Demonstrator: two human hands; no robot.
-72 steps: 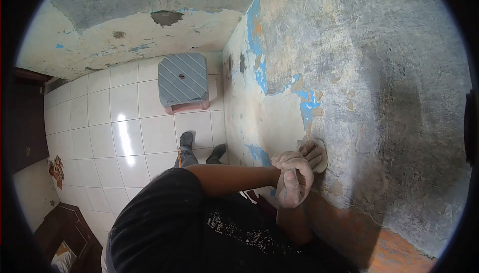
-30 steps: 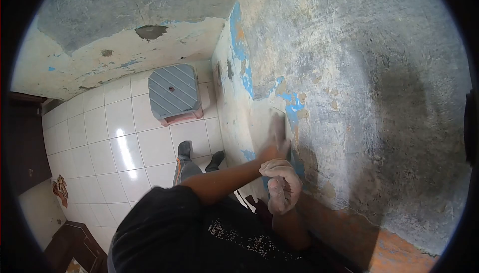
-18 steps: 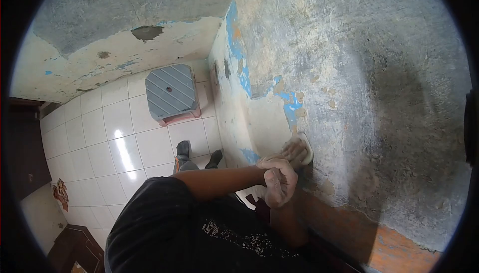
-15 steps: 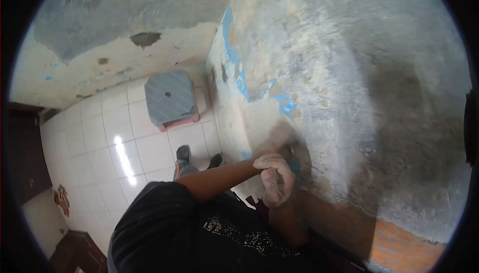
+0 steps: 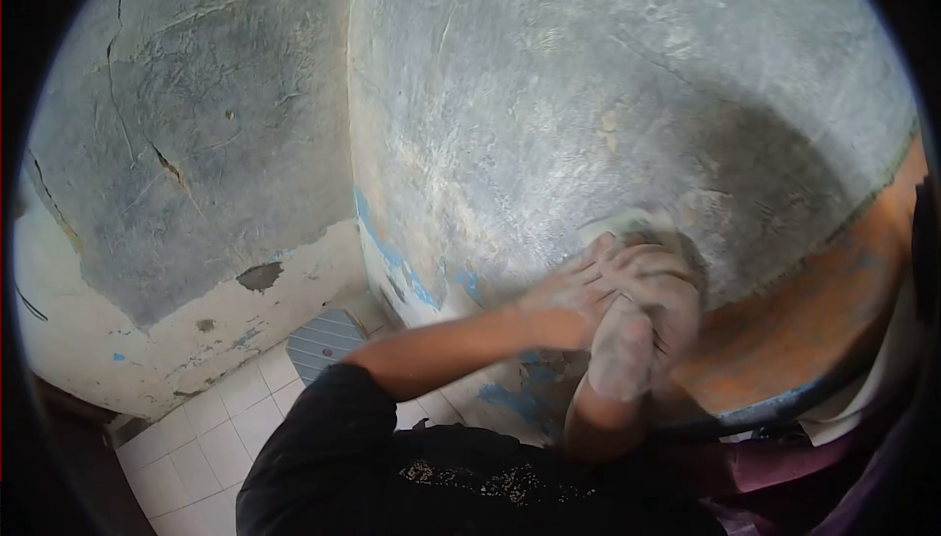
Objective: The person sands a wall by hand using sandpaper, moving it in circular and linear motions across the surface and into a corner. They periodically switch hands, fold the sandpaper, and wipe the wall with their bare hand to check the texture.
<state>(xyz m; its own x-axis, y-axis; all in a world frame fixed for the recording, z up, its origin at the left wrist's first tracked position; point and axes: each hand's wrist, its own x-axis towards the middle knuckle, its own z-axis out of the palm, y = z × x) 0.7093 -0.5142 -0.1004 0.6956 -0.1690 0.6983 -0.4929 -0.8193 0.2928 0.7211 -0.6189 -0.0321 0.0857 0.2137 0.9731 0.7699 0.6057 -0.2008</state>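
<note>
In the head view my left hand and my right hand are pressed together against the grey, rough wall. My right hand looks whitish, as if dusted or gloved, and its fingers are curled. My left fingers are closed up against it, overlapping it. A pale, blurred edge of something flat shows just above the fingers, against the wall. What it is I cannot make out, since the hands hide most of it.
A grey-topped plastic stool stands on the white tiled floor near the corner. Cracked, peeling wall runs along the left. At the lower right are an orange wall patch and purple cloth.
The view has swung up toward the wall. My hands have moved up and right along it, and more fingers show now. Less of the stool and floor is visible.
</note>
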